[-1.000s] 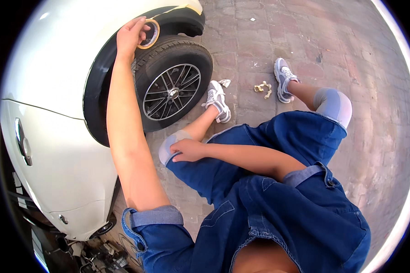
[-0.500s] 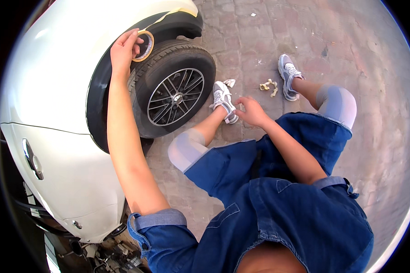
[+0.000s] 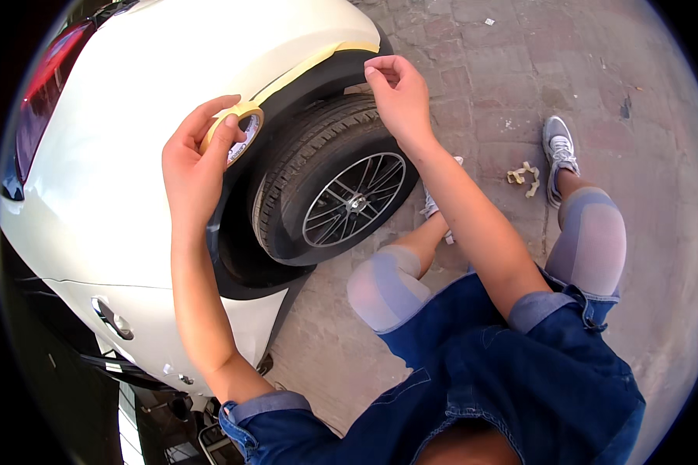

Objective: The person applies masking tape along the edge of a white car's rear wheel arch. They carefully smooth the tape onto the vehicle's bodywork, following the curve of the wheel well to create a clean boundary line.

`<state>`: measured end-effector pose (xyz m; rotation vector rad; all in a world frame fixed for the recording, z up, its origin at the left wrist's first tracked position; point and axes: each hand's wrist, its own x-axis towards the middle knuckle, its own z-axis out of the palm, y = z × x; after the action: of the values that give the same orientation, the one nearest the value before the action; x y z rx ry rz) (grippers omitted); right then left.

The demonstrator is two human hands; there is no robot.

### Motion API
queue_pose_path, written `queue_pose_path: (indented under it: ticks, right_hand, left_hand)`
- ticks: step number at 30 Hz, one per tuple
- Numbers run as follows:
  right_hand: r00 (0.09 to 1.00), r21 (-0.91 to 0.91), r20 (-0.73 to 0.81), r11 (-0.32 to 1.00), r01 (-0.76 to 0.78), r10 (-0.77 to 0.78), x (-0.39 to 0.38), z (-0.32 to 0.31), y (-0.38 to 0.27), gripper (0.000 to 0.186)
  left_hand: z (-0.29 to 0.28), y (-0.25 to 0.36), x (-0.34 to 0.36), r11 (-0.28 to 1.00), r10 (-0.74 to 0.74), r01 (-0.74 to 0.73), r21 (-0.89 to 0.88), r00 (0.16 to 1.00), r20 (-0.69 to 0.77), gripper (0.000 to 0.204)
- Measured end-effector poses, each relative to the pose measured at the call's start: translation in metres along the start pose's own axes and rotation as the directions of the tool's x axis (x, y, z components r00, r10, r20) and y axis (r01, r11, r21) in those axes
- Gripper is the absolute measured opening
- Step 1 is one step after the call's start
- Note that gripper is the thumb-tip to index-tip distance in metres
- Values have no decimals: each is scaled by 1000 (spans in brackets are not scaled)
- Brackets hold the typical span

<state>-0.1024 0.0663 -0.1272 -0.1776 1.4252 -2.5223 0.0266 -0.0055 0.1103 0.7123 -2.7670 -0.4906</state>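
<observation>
My left hand (image 3: 198, 159) grips a roll of yellow masking tape (image 3: 253, 133) between thumb and fingers, at the rear side of a white car (image 3: 132, 155). From the roll a strip of tape (image 3: 298, 71) runs along the upper edge of the black wheel arch trim (image 3: 318, 87). Near the strip's far end is my right hand (image 3: 402, 97), its thumb and forefinger drawn together. Whether anything is between those fingertips, I cannot make out. Below both hands sits the wheel (image 3: 355, 201), with a black tyre and a dark, silver-edged spoked rim.
Crumpled tape scraps (image 3: 524, 178) lie on the brick paving (image 3: 473, 116) beside my shoe (image 3: 560, 151). A chrome door handle (image 3: 112, 318) juts from the car's side at lower left. The red tail light (image 3: 54, 85) is at upper left.
My right hand has risen from beside my shoe to the wheel arch near the strip's far end. The left hand sits lower in view with the roll, and the strip now lies along the arch edge.
</observation>
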Motion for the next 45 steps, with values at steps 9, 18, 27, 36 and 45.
queue_pose_path:
  ticks: [9, 18, 27, 36, 45]
  right_hand:
    - [983, 283, -153, 957, -57, 104, 42, 29, 39, 12]
    - [972, 92, -204, 987, 133, -112, 23, 36, 57, 28]
    - [950, -63, 22, 948, 312, -311, 21, 39, 54, 42]
    - [959, -115, 164, 961, 253, -233, 23, 31, 36, 52]
    - [974, -98, 111, 973, 209, -198, 22, 31, 31, 49]
  left_hand:
    - [7, 37, 15, 232, 362, -471, 851, 854, 374, 63]
    - [21, 33, 5, 146, 169, -289, 946, 950, 264, 73]
    - [17, 41, 7, 40, 184, -272, 962, 948, 260, 71]
    - [6, 54, 8, 414, 187, -175, 893, 977, 105, 44]
    - [18, 61, 30, 98, 58, -73, 993, 996, 67, 24]
